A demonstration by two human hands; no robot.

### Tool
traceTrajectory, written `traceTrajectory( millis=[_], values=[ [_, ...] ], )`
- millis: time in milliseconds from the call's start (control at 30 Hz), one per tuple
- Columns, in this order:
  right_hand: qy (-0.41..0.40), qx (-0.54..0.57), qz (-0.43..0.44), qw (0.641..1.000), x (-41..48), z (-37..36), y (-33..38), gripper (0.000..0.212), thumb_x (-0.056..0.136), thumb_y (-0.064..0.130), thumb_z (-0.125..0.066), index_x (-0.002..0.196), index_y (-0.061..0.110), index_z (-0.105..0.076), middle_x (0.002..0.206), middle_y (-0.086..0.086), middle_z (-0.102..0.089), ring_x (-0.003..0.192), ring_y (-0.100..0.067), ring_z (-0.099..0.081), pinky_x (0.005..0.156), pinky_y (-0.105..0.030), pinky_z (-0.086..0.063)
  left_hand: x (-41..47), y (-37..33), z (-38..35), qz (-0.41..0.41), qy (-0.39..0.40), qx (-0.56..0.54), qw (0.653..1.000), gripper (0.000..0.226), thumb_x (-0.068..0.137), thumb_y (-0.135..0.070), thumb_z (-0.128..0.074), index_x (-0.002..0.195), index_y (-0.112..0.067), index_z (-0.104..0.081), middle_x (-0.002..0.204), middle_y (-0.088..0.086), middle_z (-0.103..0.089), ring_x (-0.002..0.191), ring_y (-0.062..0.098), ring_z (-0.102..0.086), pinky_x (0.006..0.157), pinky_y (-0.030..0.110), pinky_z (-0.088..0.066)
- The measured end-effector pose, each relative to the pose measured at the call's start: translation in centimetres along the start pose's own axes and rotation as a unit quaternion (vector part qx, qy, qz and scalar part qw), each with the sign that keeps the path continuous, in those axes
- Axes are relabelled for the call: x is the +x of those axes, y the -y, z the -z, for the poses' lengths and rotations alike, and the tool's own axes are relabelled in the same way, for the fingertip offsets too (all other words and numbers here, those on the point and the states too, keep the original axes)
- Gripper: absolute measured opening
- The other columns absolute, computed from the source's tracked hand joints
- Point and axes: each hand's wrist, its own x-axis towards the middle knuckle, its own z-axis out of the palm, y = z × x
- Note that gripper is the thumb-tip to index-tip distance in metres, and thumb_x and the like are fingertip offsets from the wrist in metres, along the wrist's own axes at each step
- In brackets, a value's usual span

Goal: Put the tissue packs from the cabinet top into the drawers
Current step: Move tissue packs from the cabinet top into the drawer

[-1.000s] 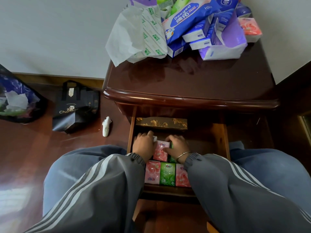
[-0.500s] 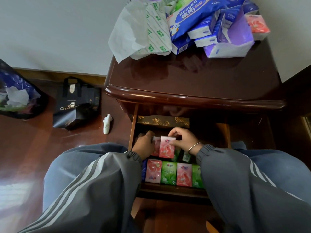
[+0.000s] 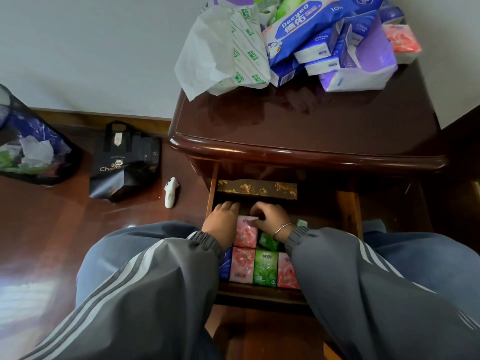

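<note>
The pink pack (image 3: pixel 245 231) stands in the open drawer (image 3: pixel 348 211). It looks light, soft and slick-wrapped, so it is probably best pinched by its top edge. The right hand (image 3: pixel 270 220) pinches that edge, while the left hand (image 3: pixel 222 222) lies curled just beside it, and I cannot tell whether it grips anything. On the cabinet top (image 3: pixel 311 131), a blue pack (image 3: pixel 306 24) reads "Deeyeo" and a white wrapper (image 3: pixel 233 55) reads "ROYO"; a black bag (image 3: pixel 122 162) on the floor shows "Cha".

Cabinet top (image 3: pixel 311 126): dark wood, high-gloss varnish, mirrors the heap on it.
Drawer (image 3: pixel 349 214) side walls: lighter wood, duller sheen.
Tissue packs (image 3: pixel 265 267): thin plastic film, shiny.
White wrapper (image 3: pixel 223 55): crumpled film.
Floor (image 3: pixel 39 229): polished wood, reflective.
Black bag (image 3: pixel 122 165): matt, gold print.
Bracelet (image 3: pixel 283 228): thin bright metal.
Sleeves (image 3: pixel 155 294): smooth cloth, ribbed cuffs.
</note>
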Motion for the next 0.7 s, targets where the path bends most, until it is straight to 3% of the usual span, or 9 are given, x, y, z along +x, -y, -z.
traceTrajectory(
  millis=[133, 267, 467, 533, 700],
  values=[
    [-0.080, -0.010, -0.003, 0.997, -1.2, 1.6, -1.4, 0.028, 0.087, 0.025, -0.061, 0.114, 0.019, -0.062, 0.116, -0.005, -0.067, 0.110, -0.024, -0.059, 0.094, -0.035, -0.046, -0.6, -0.2, -0.2, -0.036, 0.012, 0.007, 0.999, 0.057, 0.094, -0.024, -0.049, 0.147, -0.020, -0.029, 0.151, 0.004, -0.035, 0.137, 0.025, -0.034, 0.109, 0.039, -0.033],
    [-0.116, -0.026, -0.069, 0.991, -3.2, 4.2, -4.7, 0.023, 0.086, 0.023, -0.062, 0.108, 0.015, -0.064, 0.114, -0.006, -0.066, 0.110, -0.024, -0.059, 0.092, -0.031, -0.046, -0.8, -0.7, -1.1, -0.066, 0.073, 0.060, 0.993, 0.063, 0.093, -0.036, -0.051, 0.148, -0.025, -0.025, 0.155, 0.001, -0.027, 0.141, 0.024, -0.027, 0.115, 0.046, -0.024],
    [-0.026, -0.080, -0.236, 0.968, -5.2, 3.8, -6.1, 0.070, 0.071, 0.062, -0.065, 0.120, 0.014, -0.049, 0.121, -0.008, -0.055, 0.109, -0.027, -0.056, 0.086, -0.034, -0.047, -0.7, -1.0, -1.3, -0.044, 0.086, 0.105, 0.990, 0.058, 0.093, -0.038, -0.051, 0.144, -0.024, -0.029, 0.145, 0.003, -0.040, 0.136, 0.025, -0.034, 0.117, 0.052, -0.015],
    [-0.019, -0.078, -0.256, 0.963, -5.1, 2.8, -5.7, 0.072, 0.074, 0.056, -0.067, 0.126, 0.013, -0.044, 0.124, -0.009, -0.057, 0.111, -0.028, -0.057, 0.084, -0.033, -0.046, -0.7, -1.2, -1.3, -0.042, 0.084, 0.108, 0.990, 0.056, 0.093, -0.038, -0.051, 0.143, -0.023, -0.032, 0.143, 0.003, -0.042, 0.135, 0.025, -0.036, 0.116, 0.052, -0.017],
    [-0.025, 0.008, -0.288, 0.957, -4.8, 2.8, -5.7, 0.046, 0.083, 0.026, -0.065, 0.124, 0.012, -0.048, 0.120, -0.010, -0.061, 0.108, -0.027, -0.059, 0.075, -0.025, -0.041, -1.0, -0.9, -1.2, -0.043, 0.084, 0.079, 0.992, 0.054, 0.092, -0.035, -0.053, 0.142, -0.025, -0.033, 0.141, 0.002, -0.043, 0.133, 0.025, -0.038, 0.113, 0.049, -0.026]
  ],
)
